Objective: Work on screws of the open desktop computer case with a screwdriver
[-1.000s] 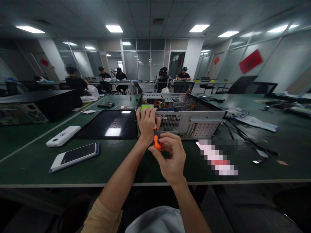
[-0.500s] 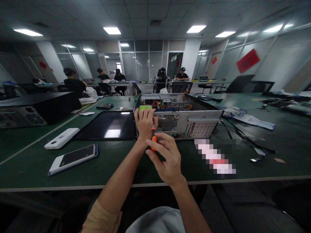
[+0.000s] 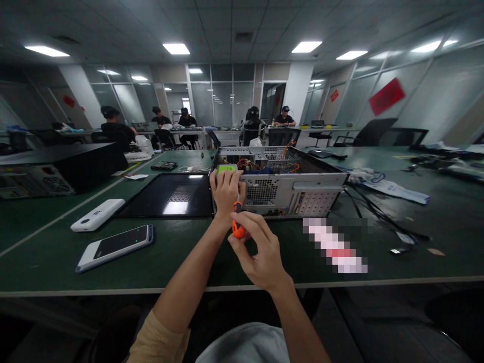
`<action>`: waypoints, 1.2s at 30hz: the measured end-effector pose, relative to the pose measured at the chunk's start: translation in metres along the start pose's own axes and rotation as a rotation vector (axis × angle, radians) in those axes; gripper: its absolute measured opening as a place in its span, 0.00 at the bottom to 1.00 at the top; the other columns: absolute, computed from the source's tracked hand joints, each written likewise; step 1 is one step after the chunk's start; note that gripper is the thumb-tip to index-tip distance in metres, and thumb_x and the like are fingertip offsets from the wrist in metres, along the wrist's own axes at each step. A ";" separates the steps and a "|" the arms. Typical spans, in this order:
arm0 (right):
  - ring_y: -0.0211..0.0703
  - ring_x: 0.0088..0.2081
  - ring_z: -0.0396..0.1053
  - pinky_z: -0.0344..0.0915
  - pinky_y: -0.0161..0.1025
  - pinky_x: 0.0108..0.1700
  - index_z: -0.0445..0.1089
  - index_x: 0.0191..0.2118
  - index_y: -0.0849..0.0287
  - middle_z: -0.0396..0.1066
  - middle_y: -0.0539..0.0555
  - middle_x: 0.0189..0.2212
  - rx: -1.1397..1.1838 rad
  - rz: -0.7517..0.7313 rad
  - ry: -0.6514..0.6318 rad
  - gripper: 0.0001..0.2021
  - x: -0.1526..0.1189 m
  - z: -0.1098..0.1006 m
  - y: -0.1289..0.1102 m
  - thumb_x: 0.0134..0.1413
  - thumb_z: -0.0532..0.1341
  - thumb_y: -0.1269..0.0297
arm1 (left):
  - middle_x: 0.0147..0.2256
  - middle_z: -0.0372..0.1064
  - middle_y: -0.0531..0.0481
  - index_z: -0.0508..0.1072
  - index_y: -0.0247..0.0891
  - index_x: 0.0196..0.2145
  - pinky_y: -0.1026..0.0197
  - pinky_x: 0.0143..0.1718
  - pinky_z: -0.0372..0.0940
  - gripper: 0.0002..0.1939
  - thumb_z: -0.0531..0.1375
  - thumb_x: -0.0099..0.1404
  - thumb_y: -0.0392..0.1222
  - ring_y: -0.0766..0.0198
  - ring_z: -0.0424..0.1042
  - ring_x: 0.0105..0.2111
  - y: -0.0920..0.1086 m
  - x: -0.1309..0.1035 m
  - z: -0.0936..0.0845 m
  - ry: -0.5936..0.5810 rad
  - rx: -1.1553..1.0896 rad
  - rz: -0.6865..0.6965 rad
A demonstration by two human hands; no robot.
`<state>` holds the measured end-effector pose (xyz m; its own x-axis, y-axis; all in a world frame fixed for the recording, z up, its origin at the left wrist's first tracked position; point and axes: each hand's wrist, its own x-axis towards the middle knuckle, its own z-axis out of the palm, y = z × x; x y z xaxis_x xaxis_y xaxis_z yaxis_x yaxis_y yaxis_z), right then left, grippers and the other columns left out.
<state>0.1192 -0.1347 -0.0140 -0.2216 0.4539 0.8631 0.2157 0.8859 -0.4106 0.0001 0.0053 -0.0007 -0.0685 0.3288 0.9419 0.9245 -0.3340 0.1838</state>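
Observation:
An opened desktop computer case [image 3: 282,186] lies on its side, its rear panel facing me. At its left rear corner, my left hand [image 3: 226,189] grips a power supply with a bright green label [image 3: 227,168], the fingers hooked over its top edge. My right hand [image 3: 260,247] is closed in a pinch on the handle of an orange-and-black screwdriver [image 3: 238,227]. The thin shaft points away from me toward the case's rear, beside my left hand. The screwdriver tip is too small to make out. Coloured wires [image 3: 247,164] show inside the case.
A black side panel [image 3: 170,196] lies left of the case, near a power bank [image 3: 97,215] and a phone-like device [image 3: 115,248]. Another computer [image 3: 60,171] stands far left. Black cables [image 3: 372,209] and gloves [image 3: 389,185] lie right. Several people sit at the back.
My right hand's fingers have curled in, and its grip on the screwdriver handle has shifted, with the handle turned a little. My left hand stays where it was.

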 end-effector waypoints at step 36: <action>0.37 0.38 0.77 0.78 0.32 0.33 0.70 0.53 0.52 0.76 0.54 0.49 0.033 0.002 0.214 0.16 -0.005 0.009 0.008 0.61 0.68 0.70 | 0.44 0.78 0.45 0.79 0.40 0.48 0.43 0.68 0.51 0.18 0.53 0.66 0.32 0.53 0.72 0.50 -0.001 0.000 -0.001 -0.023 -0.022 -0.008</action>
<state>0.1131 -0.1289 -0.0244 -0.0137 0.4283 0.9036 0.1835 0.8894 -0.4187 -0.0011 0.0043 -0.0004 -0.0673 0.3521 0.9335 0.9155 -0.3502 0.1981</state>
